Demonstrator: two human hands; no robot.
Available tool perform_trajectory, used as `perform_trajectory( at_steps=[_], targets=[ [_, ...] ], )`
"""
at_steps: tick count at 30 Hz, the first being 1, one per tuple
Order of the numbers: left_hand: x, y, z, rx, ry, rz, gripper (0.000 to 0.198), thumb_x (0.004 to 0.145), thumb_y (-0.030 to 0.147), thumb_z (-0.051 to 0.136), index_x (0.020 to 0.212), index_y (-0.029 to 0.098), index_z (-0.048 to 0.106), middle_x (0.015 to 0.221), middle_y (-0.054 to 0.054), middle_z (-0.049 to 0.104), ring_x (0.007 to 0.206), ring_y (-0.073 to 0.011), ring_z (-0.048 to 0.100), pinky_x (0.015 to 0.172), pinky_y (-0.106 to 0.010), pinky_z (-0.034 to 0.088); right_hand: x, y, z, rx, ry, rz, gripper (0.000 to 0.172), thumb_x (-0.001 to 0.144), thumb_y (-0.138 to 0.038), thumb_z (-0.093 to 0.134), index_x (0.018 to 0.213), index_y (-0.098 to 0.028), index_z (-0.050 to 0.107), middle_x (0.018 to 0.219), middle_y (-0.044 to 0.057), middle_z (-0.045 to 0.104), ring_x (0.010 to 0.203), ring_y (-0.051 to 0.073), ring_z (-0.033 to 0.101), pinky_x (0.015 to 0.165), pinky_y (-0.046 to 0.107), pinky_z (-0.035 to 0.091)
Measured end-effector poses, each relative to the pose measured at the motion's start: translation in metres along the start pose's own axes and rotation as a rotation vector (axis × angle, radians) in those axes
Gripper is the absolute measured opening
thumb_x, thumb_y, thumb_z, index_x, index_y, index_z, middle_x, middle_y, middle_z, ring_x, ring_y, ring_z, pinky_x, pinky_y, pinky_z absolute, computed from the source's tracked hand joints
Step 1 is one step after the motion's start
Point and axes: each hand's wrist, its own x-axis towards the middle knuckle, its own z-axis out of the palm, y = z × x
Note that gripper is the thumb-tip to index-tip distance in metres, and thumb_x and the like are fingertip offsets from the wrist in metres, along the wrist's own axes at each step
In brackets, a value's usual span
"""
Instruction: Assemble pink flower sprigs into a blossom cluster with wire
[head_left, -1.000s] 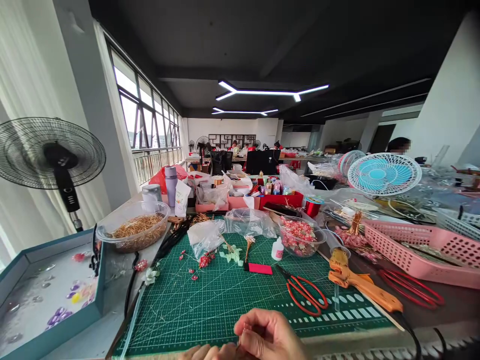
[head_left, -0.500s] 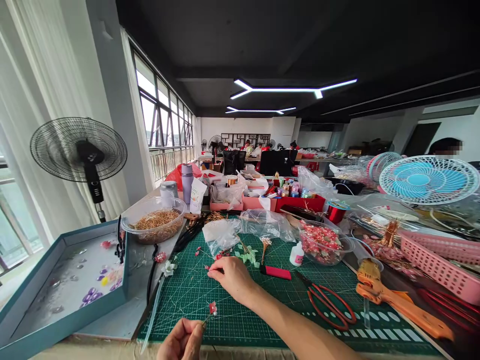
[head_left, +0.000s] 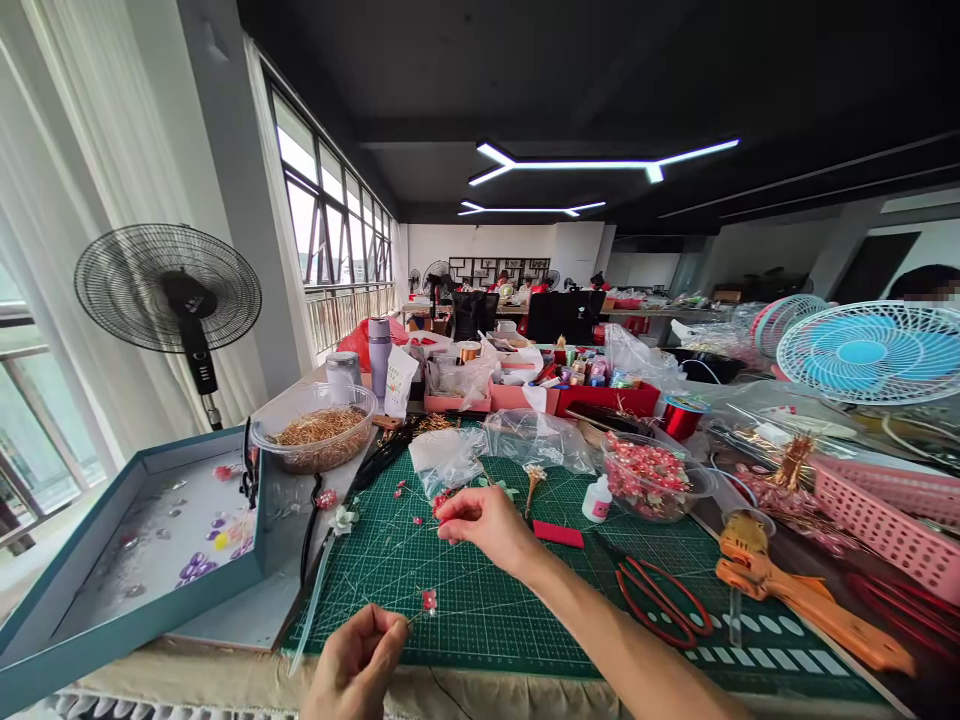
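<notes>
Low in the view, my left hand [head_left: 361, 655] pinches the thin stem of a small red flower [head_left: 429, 600], which stands out to the right of its fingertips over the green cutting mat [head_left: 495, 610]. My right hand [head_left: 484, 525] is further up the mat, its thumb and fingers pinched at a small red flower piece [head_left: 442, 500] partly hidden by the fingers. Small red pieces [head_left: 418, 521] lie left of it. Behind it are pale green leaves [head_left: 504, 488], mostly covered by the hand. A clear plastic bag [head_left: 448, 457] lies just beyond.
On the right are a glue bottle [head_left: 597, 500], a bowl of red flowers [head_left: 649, 475], red-handled scissors [head_left: 664, 605], orange pliers [head_left: 810, 605] and a pink basket [head_left: 885, 520]. At left stand a bowl of gold wire [head_left: 315, 430] and a blue tray [head_left: 259, 570].
My right hand has moved slightly right and up, to the red flower piece, uncovering small pieces on its left. My left hand still holds its flower stem. The camera view has shifted slightly.
</notes>
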Motion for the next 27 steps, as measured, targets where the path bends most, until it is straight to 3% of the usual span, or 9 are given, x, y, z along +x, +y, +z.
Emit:
perform_trajectory(
  at_steps=[4, 6, 8, 10, 12, 16, 19, 24, 27],
  targets=[
    [-0.001, 0.016, 0.003, 0.106, -0.166, 0.006, 0.055, 0.058, 0.071, 0.063, 0.064, 0.019, 0.047, 0.046, 0.014, 0.024, 0.035, -0.0011, 0.013, 0.035, -0.018, 0.009, -0.021, -0.031, -0.032, 0.176, -0.205, 0.005, 0.034, 0.063, -0.047, 0.073, 0.070, -0.014, 0.068, 0.061, 0.000, 0.062, 0.053, 0.012, 0.054, 0.056, 0.027, 0.046],
    [-0.003, 0.027, 0.008, 0.115, -0.284, -0.005, 0.053, 0.061, 0.067, 0.064, 0.064, 0.017, 0.048, 0.044, 0.012, 0.035, 0.035, -0.0011, 0.023, 0.037, -0.017, 0.015, -0.035, -0.045, -0.042, 0.185, -0.331, 0.003, 0.027, 0.065, -0.041, 0.073, 0.070, -0.015, 0.070, 0.064, 0.001, 0.065, 0.058, 0.012, 0.057, 0.060, 0.027, 0.046],
    [-0.006, 0.035, 0.016, 0.095, -0.381, -0.019, 0.048, 0.065, 0.062, 0.065, 0.066, 0.016, 0.050, 0.048, 0.004, 0.055, 0.040, -0.0054, 0.045, 0.040, -0.018, 0.025, -0.047, -0.054, -0.044, 0.145, -0.403, 0.006, 0.014, 0.069, -0.029, 0.070, 0.071, -0.015, 0.072, 0.068, 0.002, 0.067, 0.064, 0.013, 0.058, 0.062, 0.025, 0.045],
    [-0.008, 0.037, 0.023, 0.039, -0.429, -0.049, 0.043, 0.068, 0.056, 0.067, 0.069, 0.016, 0.051, 0.061, -0.005, 0.068, 0.051, -0.0129, 0.061, 0.046, -0.020, 0.037, -0.056, -0.056, -0.040, 0.084, -0.402, 0.011, 0.008, 0.071, -0.019, 0.065, 0.073, -0.015, 0.072, 0.066, 0.001, 0.066, 0.062, 0.012, 0.057, 0.059, 0.023, 0.042],
    [-0.008, 0.035, 0.029, -0.050, -0.436, -0.115, 0.041, 0.068, 0.052, 0.070, 0.072, 0.016, 0.051, 0.066, -0.007, 0.072, 0.054, -0.0157, 0.066, 0.051, -0.023, 0.043, -0.063, -0.055, -0.034, 0.041, -0.370, 0.020, 0.011, 0.074, -0.015, 0.060, 0.074, -0.015, 0.072, 0.063, 0.000, 0.064, 0.060, 0.012, 0.056, 0.056, 0.022, 0.041],
    [-0.008, 0.026, 0.036, -0.245, -0.417, -0.280, 0.036, 0.066, 0.043, 0.075, 0.073, 0.015, 0.054, 0.054, -0.003, 0.068, 0.043, -0.0139, 0.064, 0.043, -0.019, 0.042, -0.074, -0.051, -0.027, 0.009, -0.316, 0.031, 0.014, 0.078, -0.015, 0.055, 0.073, -0.015, 0.069, 0.062, 0.000, 0.062, 0.060, 0.013, 0.061, 0.058, 0.022, 0.045],
    [-0.007, 0.018, 0.037, -0.355, -0.406, -0.325, 0.030, 0.063, 0.036, 0.078, 0.070, 0.014, 0.059, 0.045, 0.002, 0.060, 0.036, -0.0098, 0.057, 0.039, -0.017, 0.039, -0.080, -0.049, -0.027, 0.021, -0.301, 0.026, 0.013, 0.079, -0.017, 0.056, 0.071, -0.015, 0.066, 0.065, 0.000, 0.062, 0.057, 0.012, 0.062, 0.056, 0.021, 0.045],
    [-0.005, 0.008, 0.041, -0.363, -0.444, -0.227, 0.040, 0.053, 0.045, 0.083, 0.061, 0.014, 0.059, 0.040, 0.009, 0.044, 0.029, -0.0003, 0.033, 0.033, -0.014, 0.021, -0.082, -0.043, -0.026, 0.106, -0.299, 0.095, 0.009, 0.078, -0.018, 0.056, 0.075, -0.015, 0.063, 0.064, -0.001, 0.060, 0.054, 0.011, 0.060, 0.054, 0.021, 0.044],
    [-0.009, 0.006, 0.047, -0.328, -0.361, -0.092, 0.044, 0.054, 0.050, 0.081, 0.062, 0.013, 0.059, 0.046, 0.008, 0.043, 0.038, 0.0016, 0.028, 0.039, -0.012, 0.018, -0.084, -0.035, -0.020, 0.327, -0.193, 0.219, 0.015, 0.075, -0.021, 0.060, 0.089, -0.015, 0.061, 0.068, -0.004, 0.056, 0.046, 0.007, 0.055, 0.050, 0.021, 0.042]
  ],
)
